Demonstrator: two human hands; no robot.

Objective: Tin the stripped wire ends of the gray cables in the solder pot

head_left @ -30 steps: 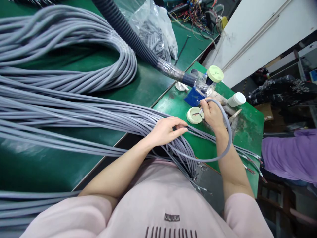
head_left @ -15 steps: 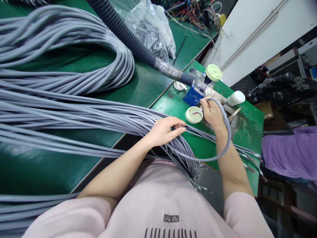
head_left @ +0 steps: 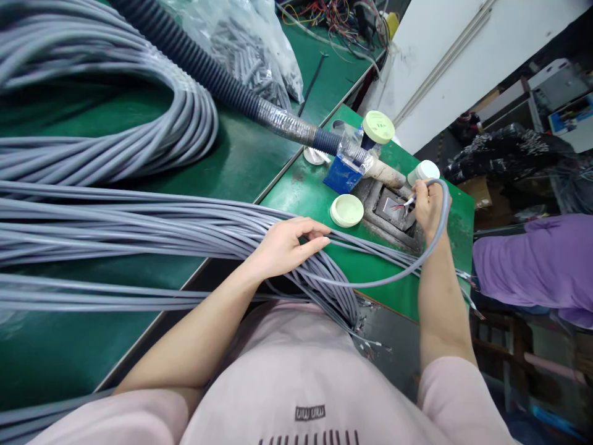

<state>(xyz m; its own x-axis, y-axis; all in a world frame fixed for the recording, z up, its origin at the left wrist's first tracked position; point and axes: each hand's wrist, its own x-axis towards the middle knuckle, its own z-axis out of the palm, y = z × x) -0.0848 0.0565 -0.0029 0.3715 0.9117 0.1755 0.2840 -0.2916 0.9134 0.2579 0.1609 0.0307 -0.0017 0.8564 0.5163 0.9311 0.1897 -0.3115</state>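
The right hand (head_left: 430, 209) has shifted away from the pale round dish (head_left: 347, 211) and over to the sunken metal fixture (head_left: 373, 193) just beside it; half a second ago the bare wires (head_left: 397, 207) were over that dish, now they hang over the small shiny patch in the fixture's middle; the whole view has swung a bit too, so don't read the bench sliding left as things being moved. What that means for the work, as far as I can judge: the dish stop looks finished for this cable end, and the end is now at the fixture; can't tell whether the wire tips actually touch the shiny surface.

Grip-wise, the right fingers are closed on the grey cable (head_left: 445, 204) close to its stripped end; the cable loops up over that hand, then sweeps down and back toward the bundle of grey cables (head_left: 222, 230); the left hand (head_left: 290, 247) hasn't really changed, it rests on that bundle with fingers loosely curled and a gap showing by the thumb; no idea if it's pinching a strand. White tub (head_left: 424, 170) sits right behind the right hand, blue box (head_left: 341, 176) near the dish.
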